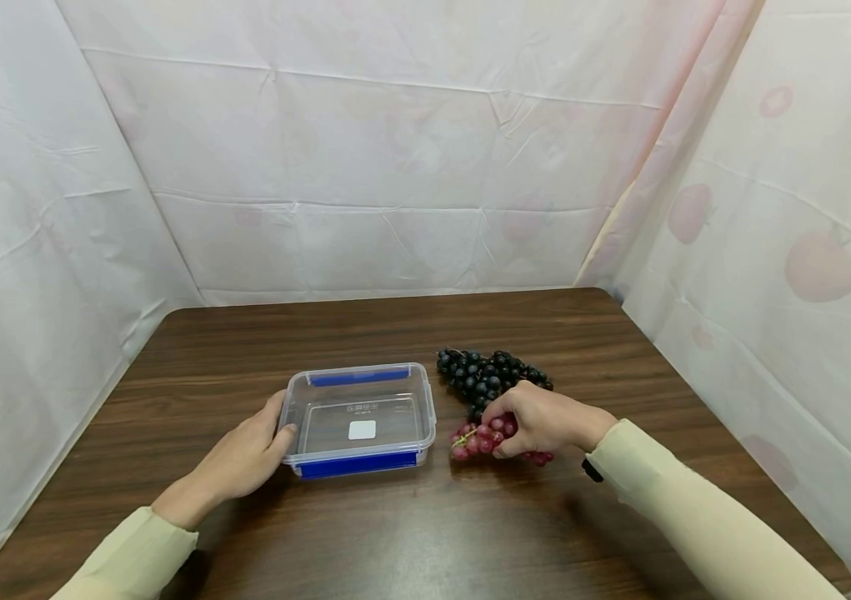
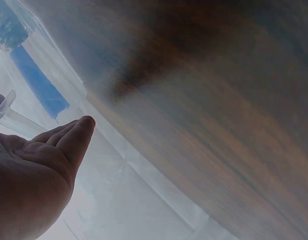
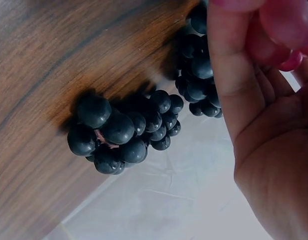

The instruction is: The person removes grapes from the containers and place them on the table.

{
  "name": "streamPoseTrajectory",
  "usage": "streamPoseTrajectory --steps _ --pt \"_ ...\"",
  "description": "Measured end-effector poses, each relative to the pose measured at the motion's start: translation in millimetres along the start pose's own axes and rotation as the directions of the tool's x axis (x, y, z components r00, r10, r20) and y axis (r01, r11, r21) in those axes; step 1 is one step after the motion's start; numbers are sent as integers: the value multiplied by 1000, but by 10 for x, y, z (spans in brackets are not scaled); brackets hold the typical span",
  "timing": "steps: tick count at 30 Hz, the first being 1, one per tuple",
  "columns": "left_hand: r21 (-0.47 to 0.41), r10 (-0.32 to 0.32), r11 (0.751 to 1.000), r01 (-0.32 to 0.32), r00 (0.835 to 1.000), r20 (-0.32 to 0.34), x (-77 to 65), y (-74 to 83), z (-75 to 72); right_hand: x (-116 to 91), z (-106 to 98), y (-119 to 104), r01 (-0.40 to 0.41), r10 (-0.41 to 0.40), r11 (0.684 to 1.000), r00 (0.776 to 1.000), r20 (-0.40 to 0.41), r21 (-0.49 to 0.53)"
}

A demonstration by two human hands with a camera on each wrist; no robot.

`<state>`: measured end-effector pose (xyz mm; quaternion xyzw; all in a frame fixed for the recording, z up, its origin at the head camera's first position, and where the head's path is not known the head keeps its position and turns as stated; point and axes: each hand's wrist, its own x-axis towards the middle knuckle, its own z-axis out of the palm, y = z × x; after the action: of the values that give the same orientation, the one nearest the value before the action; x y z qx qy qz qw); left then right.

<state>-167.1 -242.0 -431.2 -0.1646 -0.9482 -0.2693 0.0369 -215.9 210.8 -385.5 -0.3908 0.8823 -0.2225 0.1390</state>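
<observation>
A clear plastic food container with blue clips stands on the table, with no lid on top. My left hand holds its left wall, thumb at the rim and fingers along the outside. In the left wrist view a blue clip shows beyond the fingers. To the right of the container, my right hand grips a bunch of red grapes from above, thumb and fingers around its middle. Just behind lies a bunch of black grapes, also large in the right wrist view beside the hand.
The dark wood table has rounded far corners. Pale curtains hang behind it and on both sides, close to its edges.
</observation>
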Motion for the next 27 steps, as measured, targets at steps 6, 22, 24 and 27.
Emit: streamPoseTrajectory --steps 6,22,24,27 --pt "3 1 1000 -1 1000 -3 5 5 -3 -1 10 2 -16 16 1000 1000 17 -5" --pt "12 4 1000 -4 1000 -4 0 -1 -7 -5 66 26 -22 25 997 998 50 -67" --pt "12 5 1000 -5 1000 -4 0 -1 -8 -5 72 29 -30 34 997 998 58 -70" --pt "10 4 1000 -4 1000 -4 -1 3 -11 -7 82 30 -44 49 996 997 64 -76"
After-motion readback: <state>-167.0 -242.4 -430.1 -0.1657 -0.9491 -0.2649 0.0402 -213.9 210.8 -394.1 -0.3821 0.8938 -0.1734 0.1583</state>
